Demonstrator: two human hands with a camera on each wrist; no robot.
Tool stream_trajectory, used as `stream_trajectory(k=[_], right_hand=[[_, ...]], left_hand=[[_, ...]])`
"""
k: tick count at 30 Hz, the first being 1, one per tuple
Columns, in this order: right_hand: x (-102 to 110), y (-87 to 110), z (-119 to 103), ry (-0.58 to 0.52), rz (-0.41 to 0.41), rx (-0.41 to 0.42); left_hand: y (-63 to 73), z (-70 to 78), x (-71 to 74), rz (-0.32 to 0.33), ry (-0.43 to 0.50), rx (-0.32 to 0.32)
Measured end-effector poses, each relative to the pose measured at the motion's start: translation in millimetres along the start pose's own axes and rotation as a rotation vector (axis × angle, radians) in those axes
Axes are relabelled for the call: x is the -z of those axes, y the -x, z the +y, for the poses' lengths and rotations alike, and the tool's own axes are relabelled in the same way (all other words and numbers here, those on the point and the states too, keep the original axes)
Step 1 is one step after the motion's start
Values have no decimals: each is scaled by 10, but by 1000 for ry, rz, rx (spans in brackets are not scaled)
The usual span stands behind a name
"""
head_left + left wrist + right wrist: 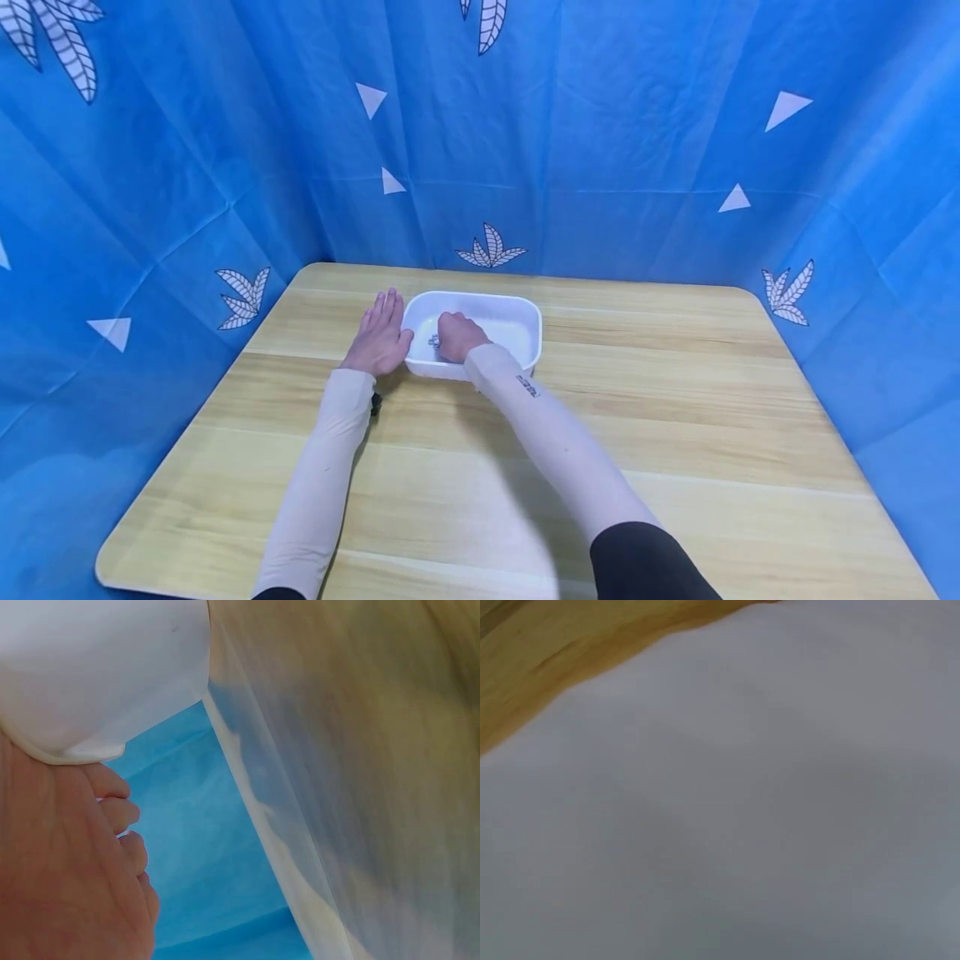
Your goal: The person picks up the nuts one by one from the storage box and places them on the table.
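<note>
A white rectangular tub (513,312) stands on the wooden table. My left hand (380,337) rests at its left end, fingers stretched forward and thumb against the rim; in the left wrist view the palm (67,862) lies along the edge of the white tub (97,667). My right hand (459,337) reaches down inside the tub, fingers curled, back of the hand up. A small silvery thing (433,341) pokes out at the left side of that hand, its kind too small to make out; my right hand grips it. A blurred white surface fills most of the right wrist view.
The light wooden table (675,400) spreads in front of and to both sides of the tub. Blue curtains (622,125) with white leaves and triangles hang behind it and at the left and right.
</note>
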State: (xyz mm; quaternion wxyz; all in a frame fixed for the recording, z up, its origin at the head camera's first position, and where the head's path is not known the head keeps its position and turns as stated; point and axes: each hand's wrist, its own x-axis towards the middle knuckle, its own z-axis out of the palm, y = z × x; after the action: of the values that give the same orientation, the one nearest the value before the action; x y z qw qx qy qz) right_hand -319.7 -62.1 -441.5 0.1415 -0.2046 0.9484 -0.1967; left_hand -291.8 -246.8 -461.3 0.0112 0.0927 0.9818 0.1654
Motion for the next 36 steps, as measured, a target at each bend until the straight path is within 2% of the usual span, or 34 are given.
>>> stream_trajectory(k=[10, 17, 23, 36], right_hand=[[6, 27, -51, 136, -23, 37], [-8, -3, -54, 199, 0, 60], [-3, -26, -49, 168, 26, 77], [-22, 25, 15, 23, -7, 41]], left_hand=[[1, 8, 18, 8, 5, -3], [3, -12, -2, 10, 8, -3], [9, -6, 15, 16, 2, -8], [21, -18, -8, 11, 29, -16]])
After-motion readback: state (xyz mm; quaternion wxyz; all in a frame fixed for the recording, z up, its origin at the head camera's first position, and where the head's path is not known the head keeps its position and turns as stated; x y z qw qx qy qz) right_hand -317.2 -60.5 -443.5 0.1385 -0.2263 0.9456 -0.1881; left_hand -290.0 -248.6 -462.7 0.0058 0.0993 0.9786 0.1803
